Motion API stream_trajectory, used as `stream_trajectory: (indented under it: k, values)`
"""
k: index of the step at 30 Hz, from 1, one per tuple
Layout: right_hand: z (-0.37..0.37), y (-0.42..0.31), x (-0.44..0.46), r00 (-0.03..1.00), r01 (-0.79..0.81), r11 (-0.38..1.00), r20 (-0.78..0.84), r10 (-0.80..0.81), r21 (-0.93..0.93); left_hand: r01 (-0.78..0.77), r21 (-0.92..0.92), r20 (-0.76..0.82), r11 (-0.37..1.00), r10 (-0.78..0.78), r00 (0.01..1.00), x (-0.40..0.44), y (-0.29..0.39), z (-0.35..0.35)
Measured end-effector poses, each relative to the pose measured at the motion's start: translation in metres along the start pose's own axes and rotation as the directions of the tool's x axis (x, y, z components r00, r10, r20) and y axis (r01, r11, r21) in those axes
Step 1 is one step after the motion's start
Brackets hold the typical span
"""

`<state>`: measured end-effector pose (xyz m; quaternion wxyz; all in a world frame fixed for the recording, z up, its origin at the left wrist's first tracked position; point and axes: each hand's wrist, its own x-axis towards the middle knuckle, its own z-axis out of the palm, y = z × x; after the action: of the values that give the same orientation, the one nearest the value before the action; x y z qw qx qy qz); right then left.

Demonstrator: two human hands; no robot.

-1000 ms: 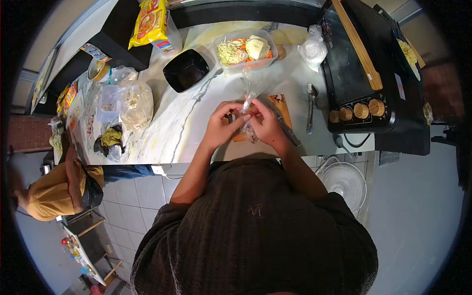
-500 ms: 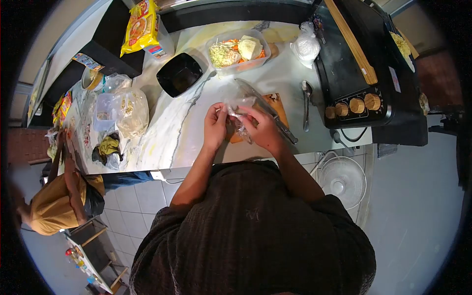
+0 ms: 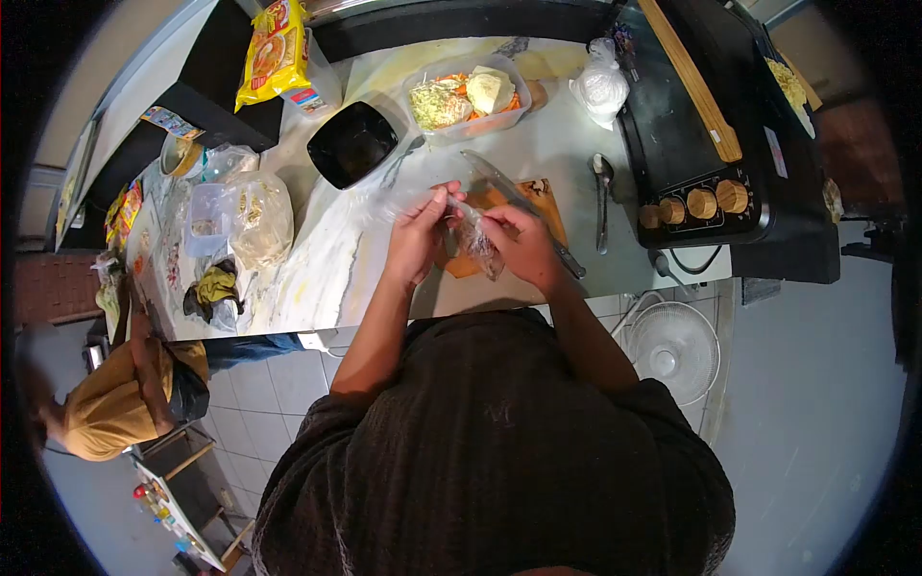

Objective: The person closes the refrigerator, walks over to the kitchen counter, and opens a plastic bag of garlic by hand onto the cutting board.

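Note:
A clear plastic bag (image 3: 477, 245) with something dark and small in its lower end hangs between my two hands. My left hand (image 3: 418, 235) pinches its twisted neck, and the loose top spreads out blurred to the left. On the bag's right side, my right hand (image 3: 523, 245) grips it with closed fingers. Beneath and behind the bag lies an orange-brown cutting board (image 3: 543, 206), with a long knife (image 3: 519, 200) slanting across it. Beyond the hands stands a clear tub (image 3: 471, 130) of shredded vegetables.
A black bowl (image 3: 352, 144), a noodle pack (image 3: 274, 56) and bagged food (image 3: 261, 221) stand leftward. To the right are a spoon (image 3: 602, 206), a tied white bag (image 3: 602, 91) and a black griddle (image 3: 691, 125). Far left, a person (image 3: 115, 398) stands at the counter.
The bag has turned from upright to slanting, its loose top now out to the left. My left hand has shifted slightly left. The knife blade shows more fully.

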<state>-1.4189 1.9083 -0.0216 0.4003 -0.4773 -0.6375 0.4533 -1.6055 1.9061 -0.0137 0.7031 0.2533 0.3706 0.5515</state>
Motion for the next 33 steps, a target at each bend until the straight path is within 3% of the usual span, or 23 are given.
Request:
stream_trajectory:
  k: [1, 3, 5, 7, 8, 10, 11, 13, 17, 18, 19, 22, 25, 26, 27, 29, 31, 33]
  values:
    - [-0.001, 0.001, 0.001, 1.0, 0.005, 1.0, 0.0, -0.005, 0.002, -0.004, 0.003, 0.001, 1.0, 0.004, 1.0, -0.001, 0.003, 0.0]
    - [-0.005, 0.0, 0.005, 0.997, -0.023, 1.0, 0.07, 0.023, 0.003, 0.063, -0.221, 0.081, 0.973, -0.046, 0.996, 0.0, 0.009, 0.003]
    - [-0.005, -0.004, 0.002, 0.996, -0.051, 0.999, 0.071, 0.051, 0.006, 0.056, -0.227, 0.056, 0.972, -0.044, 0.997, 0.004, 0.007, 0.005]
    - [-0.003, -0.004, 0.003, 0.994, -0.074, 0.997, 0.084, 0.073, 0.01, -0.007, -0.032, -0.064, 0.999, 0.005, 0.998, 0.008, -0.001, 0.0]
    - [-0.001, 0.001, 0.004, 0.995, -0.073, 0.996, 0.079, 0.069, 0.052, -0.013, -0.032, -0.065, 0.999, 0.011, 0.998, 0.008, -0.004, -0.003]
    - [-0.002, 0.001, 0.008, 0.996, -0.062, 0.994, 0.074, 0.055, 0.094, -0.02, 0.335, -0.014, 0.942, 0.027, 1.0, 0.01, -0.005, -0.004]
    - [-0.003, 0.0, 0.008, 0.997, -0.007, 1.0, 0.073, 0.005, 0.017, -0.028, 0.337, -0.012, 0.941, 0.034, 0.999, 0.012, -0.004, -0.004]
    - [-0.003, -0.001, 0.011, 0.996, 0.048, 0.997, 0.074, -0.044, -0.058, 0.005, 0.527, -0.098, 0.85, 0.055, 0.994, 0.014, -0.003, -0.003]
    - [-0.002, 0.022, 0.013, 0.999, -0.052, 0.996, -0.006, 0.053, 0.078, -0.035, 0.506, -0.044, 0.862, 0.067, 0.997, 0.016, 0.001, -0.005]
    - [-0.003, 0.022, 0.015, 0.995, -0.079, 0.989, -0.043, 0.085, 0.123, -0.099, 0.509, -0.035, 0.855, 0.136, 0.99, 0.017, 0.002, -0.006]
    - [-0.005, 0.022, 0.014, 0.995, -0.086, 0.988, -0.04, 0.092, 0.127, -0.16, 0.512, -0.027, 0.844, 0.202, 0.979, 0.016, 0.003, -0.008]
    - [-0.012, 0.013, 0.012, 0.987, -0.038, 0.999, -0.152, 0.041, 0.026, -0.159, 0.498, -0.036, 0.852, 0.203, 0.978, 0.017, 0.008, -0.014]
    - [-0.009, 0.013, 0.01, 0.984, -0.073, 0.991, -0.151, 0.09, 0.111, -0.18, 0.48, 0.002, 0.858, 0.204, 0.979, 0.015, 0.008, -0.012]
    - [-0.008, 0.019, 0.012, 0.984, -0.078, 0.991, -0.15, 0.095, 0.113, -0.161, 0.369, -0.008, 0.915, 0.177, 0.984, 0.015, 0.007, -0.009]
    - [-0.007, 0.024, 0.014, 0.989, -0.023, 0.993, -0.144, 0.04, 0.117, -0.14, 0.251, -0.016, 0.958, 0.149, 0.989, 0.013, 0.008, -0.003]
    - [-0.008, 0.033, 0.014, 0.991, 0.022, 0.992, -0.133, -0.006, 0.121, -0.134, 0.259, 0.007, 0.956, 0.137, 0.991, 0.007, 0.008, 0.004]
    - [-0.01, 0.013, 0.017, 0.983, 0.177, 0.98, -0.064, -0.171, 0.092, -0.246, 0.376, 0.136, 0.893, 0.21, 0.968, 0.004, 0.008, 0.015]
    - [-0.012, -0.005, 0.018, 0.984, 0.177, 0.983, -0.027, -0.176, 0.042, -0.283, 0.404, 0.16, 0.87, 0.237, 0.958, 0.008, 0.007, 0.012]
